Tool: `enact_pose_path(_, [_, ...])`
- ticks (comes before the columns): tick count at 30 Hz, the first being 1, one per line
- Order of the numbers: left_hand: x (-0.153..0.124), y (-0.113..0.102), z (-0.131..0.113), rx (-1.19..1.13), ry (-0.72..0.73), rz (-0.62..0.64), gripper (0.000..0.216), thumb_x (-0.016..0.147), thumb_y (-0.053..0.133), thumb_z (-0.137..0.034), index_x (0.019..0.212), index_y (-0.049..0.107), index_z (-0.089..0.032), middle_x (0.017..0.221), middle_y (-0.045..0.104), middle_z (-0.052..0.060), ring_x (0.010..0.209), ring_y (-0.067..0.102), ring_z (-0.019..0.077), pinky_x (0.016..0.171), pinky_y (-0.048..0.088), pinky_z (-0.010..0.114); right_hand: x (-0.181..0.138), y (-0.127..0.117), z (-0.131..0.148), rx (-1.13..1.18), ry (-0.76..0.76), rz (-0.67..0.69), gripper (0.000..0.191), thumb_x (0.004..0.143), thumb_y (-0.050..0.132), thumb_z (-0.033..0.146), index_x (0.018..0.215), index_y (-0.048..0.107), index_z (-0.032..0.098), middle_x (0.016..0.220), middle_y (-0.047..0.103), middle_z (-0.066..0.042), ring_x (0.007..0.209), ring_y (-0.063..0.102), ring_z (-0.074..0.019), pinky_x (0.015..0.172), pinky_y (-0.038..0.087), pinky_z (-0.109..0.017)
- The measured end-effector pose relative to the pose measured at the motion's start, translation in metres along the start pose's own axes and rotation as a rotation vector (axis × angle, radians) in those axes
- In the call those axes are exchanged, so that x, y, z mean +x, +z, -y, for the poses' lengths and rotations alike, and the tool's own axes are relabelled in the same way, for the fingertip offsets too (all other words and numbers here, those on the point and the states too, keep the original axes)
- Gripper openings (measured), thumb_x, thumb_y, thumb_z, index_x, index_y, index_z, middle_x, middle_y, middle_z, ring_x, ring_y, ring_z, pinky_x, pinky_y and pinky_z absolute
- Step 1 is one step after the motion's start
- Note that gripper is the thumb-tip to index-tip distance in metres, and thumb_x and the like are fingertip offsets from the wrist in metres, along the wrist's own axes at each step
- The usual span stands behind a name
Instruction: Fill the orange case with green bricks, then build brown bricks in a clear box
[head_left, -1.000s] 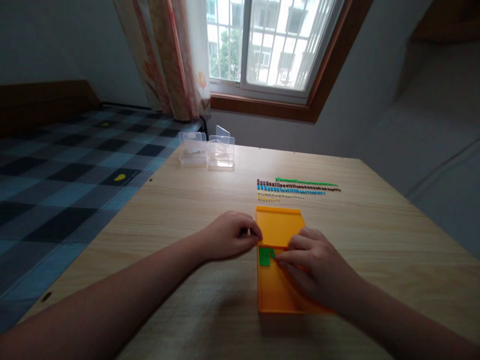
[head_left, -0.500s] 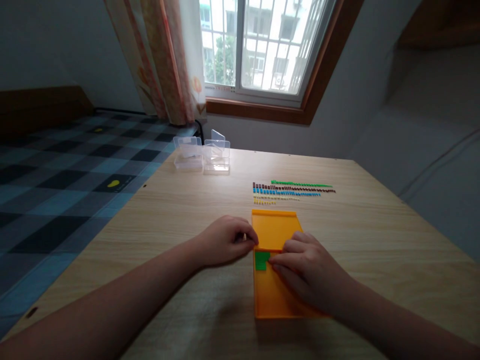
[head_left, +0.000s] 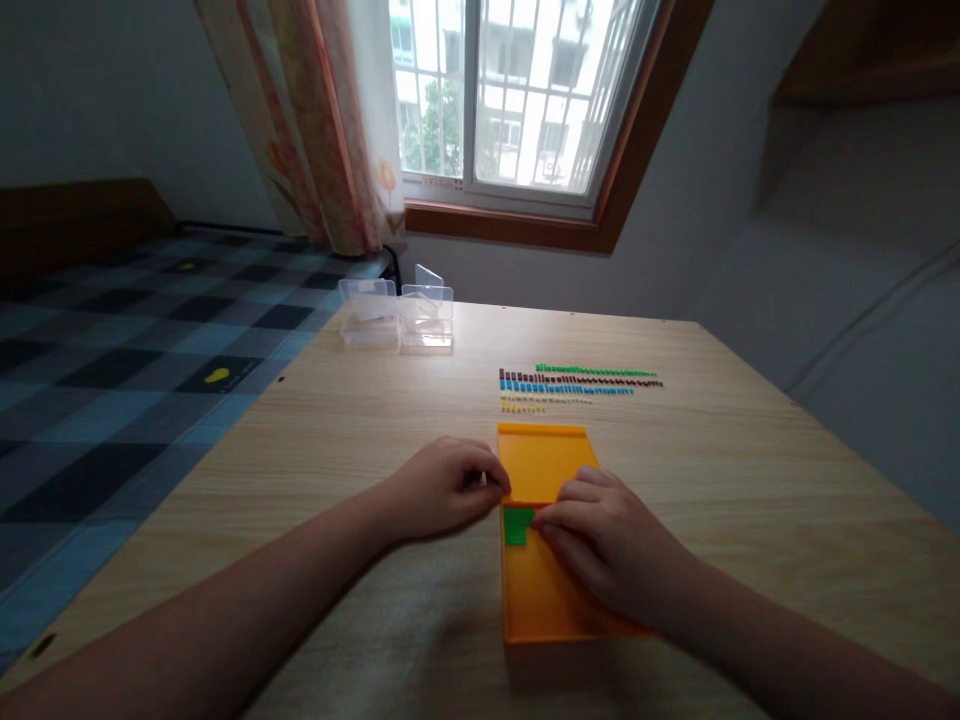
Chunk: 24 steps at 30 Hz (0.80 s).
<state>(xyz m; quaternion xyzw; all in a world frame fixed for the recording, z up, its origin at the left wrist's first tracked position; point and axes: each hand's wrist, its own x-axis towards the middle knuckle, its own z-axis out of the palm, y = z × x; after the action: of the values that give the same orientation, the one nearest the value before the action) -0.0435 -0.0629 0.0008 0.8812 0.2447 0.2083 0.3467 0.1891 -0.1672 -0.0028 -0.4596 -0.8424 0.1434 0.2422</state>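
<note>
An orange box [head_left: 577, 615] lies open on the table in front of me, its flat lid part [head_left: 540, 462] on the far side. In its near tray, a patch of small green pieces [head_left: 514, 527] fills the far left corner. My left hand [head_left: 457, 487] is closed, with thumb and fingertips together at the box's left rim by the fold. My right hand [head_left: 600, 525] reaches over the tray from the right. Its fingers are pinched at the right edge of the green patch, on a small green piece mostly hidden by the fingertips.
Beyond the box lie rows of tiny pieces: green [head_left: 596, 371], dark brown [head_left: 581, 379], blue [head_left: 566, 387], and pale and yellow ones [head_left: 521, 408]. Clear plastic boxes [head_left: 427, 320] stand open at the table's far left. A checked bed [head_left: 150, 380] adjoins the left side.
The whole view has shifted slightly, so everything sits a little further left and lower. Both hands keep nearly the same place at the orange box.
</note>
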Motion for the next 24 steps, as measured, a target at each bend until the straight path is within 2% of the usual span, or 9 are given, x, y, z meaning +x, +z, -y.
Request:
enact_pose_path(10, [0.0009, -0.0005, 0.0014, 0.003, 0.016, -0.009, 0.017, 0.081, 0.063, -0.010, 0.084, 0.078, -0.017, 0.079, 0.074, 0.002, 0.067, 0.062, 0.0113, 0.064, 0.045, 0.021, -0.0008, -0.0001, -0.0027, 0.009, -0.012, -0.006, 0.021, 0.099, 0.056, 0.017, 0.091, 0.075, 0.020, 0.079, 0.068, -0.005, 0.079, 0.054, -0.0205, 0.074, 0.037, -0.035])
enact_pose_path(24, [0.0006, -0.0010, 0.0031, -0.037, -0.013, 0.003, 0.017, 0.082, 0.063, -0.011, 0.086, 0.078, -0.017, 0.080, 0.075, 0.002, 0.067, 0.062, 0.0112, 0.063, 0.044, 0.022, 0.0007, -0.0088, -0.0086, 0.086, -0.026, -0.134, 0.021, 0.099, 0.057, 0.021, 0.091, 0.076, 0.019, 0.076, 0.068, -0.005, 0.076, 0.058, -0.0194, 0.072, 0.042, -0.035])
